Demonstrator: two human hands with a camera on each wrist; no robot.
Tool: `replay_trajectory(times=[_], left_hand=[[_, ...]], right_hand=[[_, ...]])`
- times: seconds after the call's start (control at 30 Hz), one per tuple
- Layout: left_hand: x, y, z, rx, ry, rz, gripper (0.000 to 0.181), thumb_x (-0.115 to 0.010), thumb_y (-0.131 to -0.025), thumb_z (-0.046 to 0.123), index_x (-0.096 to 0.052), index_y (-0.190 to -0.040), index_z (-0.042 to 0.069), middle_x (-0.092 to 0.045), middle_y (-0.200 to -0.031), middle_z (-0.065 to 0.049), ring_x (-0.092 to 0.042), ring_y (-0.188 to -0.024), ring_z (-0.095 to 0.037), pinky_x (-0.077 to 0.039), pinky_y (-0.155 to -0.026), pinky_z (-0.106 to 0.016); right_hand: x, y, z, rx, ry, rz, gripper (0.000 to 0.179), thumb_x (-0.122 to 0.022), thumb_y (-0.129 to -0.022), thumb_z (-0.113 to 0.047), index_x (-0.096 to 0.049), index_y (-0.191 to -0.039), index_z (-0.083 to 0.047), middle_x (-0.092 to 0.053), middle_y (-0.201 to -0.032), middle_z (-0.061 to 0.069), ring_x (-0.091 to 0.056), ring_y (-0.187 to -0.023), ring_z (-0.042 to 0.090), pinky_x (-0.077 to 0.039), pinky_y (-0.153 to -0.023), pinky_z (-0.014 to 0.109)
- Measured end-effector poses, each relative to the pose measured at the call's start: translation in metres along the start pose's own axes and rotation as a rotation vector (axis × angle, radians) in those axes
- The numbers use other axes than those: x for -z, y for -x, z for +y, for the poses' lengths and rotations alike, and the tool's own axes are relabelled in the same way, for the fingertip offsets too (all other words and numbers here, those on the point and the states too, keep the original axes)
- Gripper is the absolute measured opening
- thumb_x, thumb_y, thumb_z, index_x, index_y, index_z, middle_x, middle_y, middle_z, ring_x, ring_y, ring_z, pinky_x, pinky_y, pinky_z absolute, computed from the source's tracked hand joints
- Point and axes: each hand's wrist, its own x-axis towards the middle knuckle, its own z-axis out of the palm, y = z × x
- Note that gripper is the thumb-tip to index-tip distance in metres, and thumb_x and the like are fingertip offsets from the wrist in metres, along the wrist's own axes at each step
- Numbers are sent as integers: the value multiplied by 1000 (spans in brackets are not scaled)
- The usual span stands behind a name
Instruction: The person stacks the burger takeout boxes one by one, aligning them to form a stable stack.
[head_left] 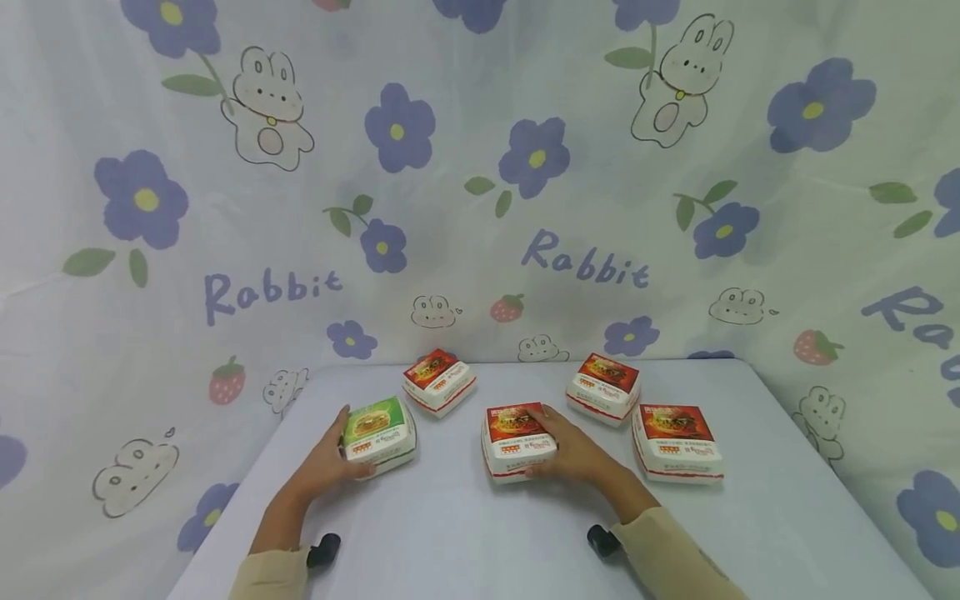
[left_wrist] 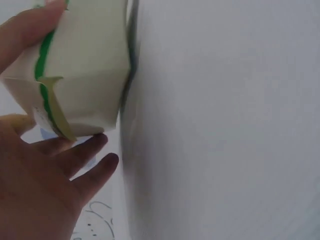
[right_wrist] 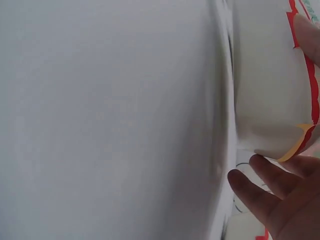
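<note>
My left hand (head_left: 322,468) holds a green-topped burger box (head_left: 381,433) from its left side, thumb at the near side and fingers around the far side. In the left wrist view, the thumb presses the white wall of this box (left_wrist: 92,60), beside its green edge stripe. On the right, my right hand (head_left: 576,452) grips a red-topped burger box (head_left: 517,446) by its right side. The right wrist view has the thumb on the red stripe of that box (right_wrist: 272,75), with fingertips (right_wrist: 262,167) at another side. Both boxes appear to sit on the white table.
Three more red-topped burger boxes stand on the table (head_left: 450,533): one at the back left (head_left: 438,383), one at the back right (head_left: 603,390) and one farther right (head_left: 677,444). A curtain (head_left: 465,200) printed with rabbits and flowers hangs behind the table.
</note>
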Motion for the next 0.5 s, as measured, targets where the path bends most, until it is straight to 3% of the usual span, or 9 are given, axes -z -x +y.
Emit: replay_trajectory(times=[0.2, 0.5], left_hand=[[-1, 4, 7, 5, 23, 7, 138, -88, -63, 42, 12, -156, 23, -24, -151, -30, -31, -133, -49, -25, -104, -68], [-5, 2, 6, -30, -15, -21, 137, -87, -61, 43, 9, -157, 20, -27, -150, -27, -29, -135, -48, -19, -105, -69]], right_hand=[[1, 16, 0, -21, -13, -2, 113, -85, -59, -60, -29, -154, -32, -17, -161, 5, -18, -144, 36, -23, -107, 66], [1, 29, 3, -41, -7, -12, 115, -85, -59, -60, -27, -154, -35, -14, -162, 5, -17, -144, 38, -23, -106, 68]])
